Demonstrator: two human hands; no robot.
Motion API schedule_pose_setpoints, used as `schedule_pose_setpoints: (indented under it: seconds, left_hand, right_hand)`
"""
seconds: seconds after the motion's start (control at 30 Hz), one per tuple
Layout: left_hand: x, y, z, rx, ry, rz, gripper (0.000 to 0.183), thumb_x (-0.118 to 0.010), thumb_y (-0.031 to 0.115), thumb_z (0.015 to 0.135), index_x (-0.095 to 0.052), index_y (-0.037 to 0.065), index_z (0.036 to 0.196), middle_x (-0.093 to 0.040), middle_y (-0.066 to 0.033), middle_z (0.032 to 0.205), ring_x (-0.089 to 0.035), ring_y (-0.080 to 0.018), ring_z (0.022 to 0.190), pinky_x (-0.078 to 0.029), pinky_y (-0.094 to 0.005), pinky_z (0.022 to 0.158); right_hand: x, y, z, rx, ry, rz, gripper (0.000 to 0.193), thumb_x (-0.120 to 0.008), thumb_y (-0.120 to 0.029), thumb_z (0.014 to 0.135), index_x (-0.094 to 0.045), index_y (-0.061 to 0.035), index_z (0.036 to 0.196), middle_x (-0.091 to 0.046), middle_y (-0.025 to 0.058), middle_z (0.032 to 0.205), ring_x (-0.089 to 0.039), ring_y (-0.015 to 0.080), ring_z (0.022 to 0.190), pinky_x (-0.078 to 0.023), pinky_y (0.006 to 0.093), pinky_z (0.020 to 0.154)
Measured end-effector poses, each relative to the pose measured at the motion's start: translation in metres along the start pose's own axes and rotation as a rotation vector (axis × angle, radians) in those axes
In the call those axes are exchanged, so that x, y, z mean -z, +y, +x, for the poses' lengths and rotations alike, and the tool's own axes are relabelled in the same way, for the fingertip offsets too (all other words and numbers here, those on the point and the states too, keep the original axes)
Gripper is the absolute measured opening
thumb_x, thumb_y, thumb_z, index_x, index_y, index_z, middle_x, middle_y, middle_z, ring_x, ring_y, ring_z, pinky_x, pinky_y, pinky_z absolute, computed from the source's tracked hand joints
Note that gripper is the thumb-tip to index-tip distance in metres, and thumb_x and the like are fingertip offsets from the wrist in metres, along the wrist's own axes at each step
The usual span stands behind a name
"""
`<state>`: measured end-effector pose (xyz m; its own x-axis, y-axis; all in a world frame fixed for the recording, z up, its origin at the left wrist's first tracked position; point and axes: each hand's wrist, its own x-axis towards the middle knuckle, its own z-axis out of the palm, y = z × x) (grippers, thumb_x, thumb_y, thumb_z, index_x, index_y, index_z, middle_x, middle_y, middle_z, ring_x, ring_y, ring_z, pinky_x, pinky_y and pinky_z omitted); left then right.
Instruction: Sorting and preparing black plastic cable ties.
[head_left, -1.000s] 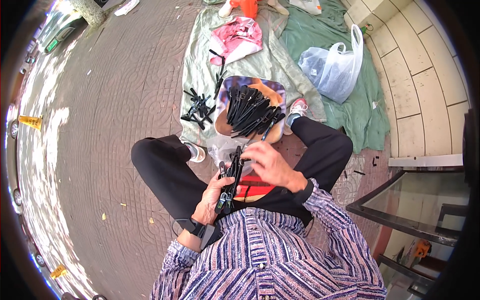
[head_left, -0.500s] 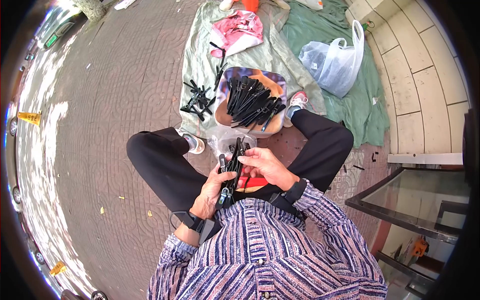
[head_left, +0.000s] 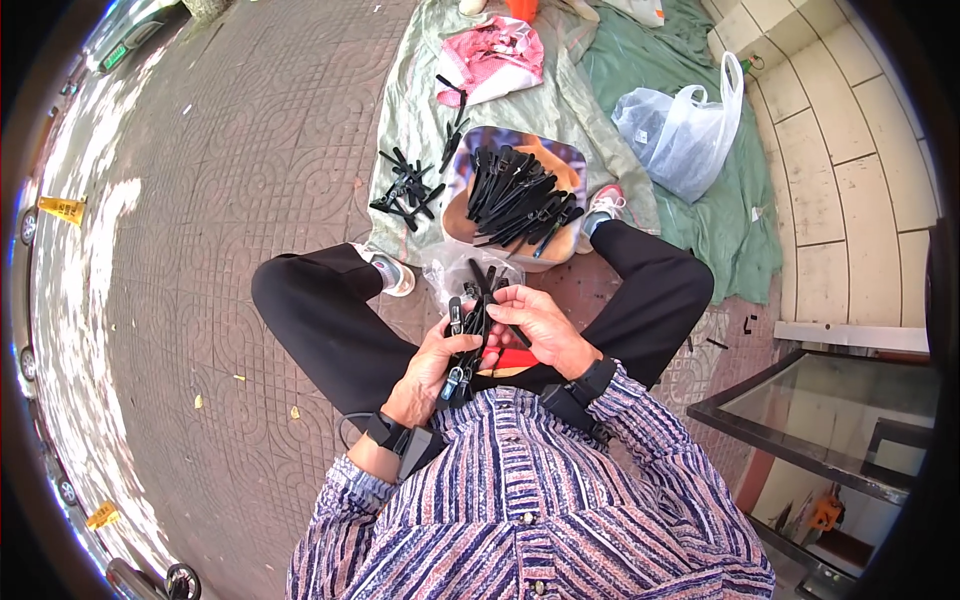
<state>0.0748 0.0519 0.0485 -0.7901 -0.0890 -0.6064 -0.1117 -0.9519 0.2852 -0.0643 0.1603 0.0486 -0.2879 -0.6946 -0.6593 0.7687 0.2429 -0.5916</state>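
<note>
A bundle of black clips (head_left: 474, 327) is gripped in the left hand (head_left: 432, 362), fingers closed and thumb laid across it. Its long axis is directed forward, the far end tilted slightly rightward. Near that end, a clip (head_left: 481, 277) is pinched between thumb and fingers of the right hand (head_left: 541, 328), which is placed just right of the bundle. The pile (head_left: 515, 198) is found on the stool (head_left: 461, 222), farther ahead, nearer the right hand

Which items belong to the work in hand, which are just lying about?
Likely in use:
black straps, in the left hand and right hand
strap pile on the printed stand
loose straps beside it

Likely just lying about:
pink cloth
translucent shopping bag
</note>
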Motion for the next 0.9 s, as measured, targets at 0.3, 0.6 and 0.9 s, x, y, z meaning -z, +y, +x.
schedule_pose_setpoints:
  seconds: [0.3, 0.6, 0.9]
  left_hand:
    - [0.004, 0.006, -0.007, 0.011, -0.021, -0.033, 0.045, -0.055, -0.006, 0.076, -0.043, 0.005, 0.117, -0.054, -0.0104, 0.100, -0.061, -0.0202, 0.082, -0.058, -0.0334, 0.064]
    - [0.017, 0.000, 0.003, 0.121, -0.065, -0.136, 0.033, -0.051, 0.003, 0.081, -0.048, 0.004, 0.114, -0.059, -0.0116, 0.085, -0.062, -0.0218, 0.069, -0.056, -0.0307, 0.060]
    - [0.027, -0.008, 0.005, 0.229, -0.015, -0.251, 0.014, -0.052, 0.010, 0.084, -0.055, 0.001, 0.094, -0.059, -0.0072, 0.083, -0.060, -0.0138, 0.070, -0.053, -0.0260, 0.063]
  right_hand:
    - [0.018, -0.024, -0.011, 0.507, 0.081, -0.438, 0.017, -0.053, -0.002, 0.083, -0.049, 0.0006, 0.100, -0.056, 0.0044, 0.082, -0.056, 0.0102, 0.070, -0.046, 0.0218, 0.061]
    - [-0.029, -0.022, -0.033, 1.032, -0.390, -1.267, 0.024, -0.060, -0.003, 0.062, -0.058, -0.0061, 0.085, -0.051, 0.0086, 0.078, -0.055, 0.0267, 0.073, -0.048, 0.0347, 0.062]
    - [-0.037, -0.006, -0.023, 1.008, -0.587, -1.422, 0.024, -0.061, -0.002, 0.066, -0.056, -0.0041, 0.090, -0.054, 0.0096, 0.101, -0.054, 0.0279, 0.089, -0.047, 0.0370, 0.072]
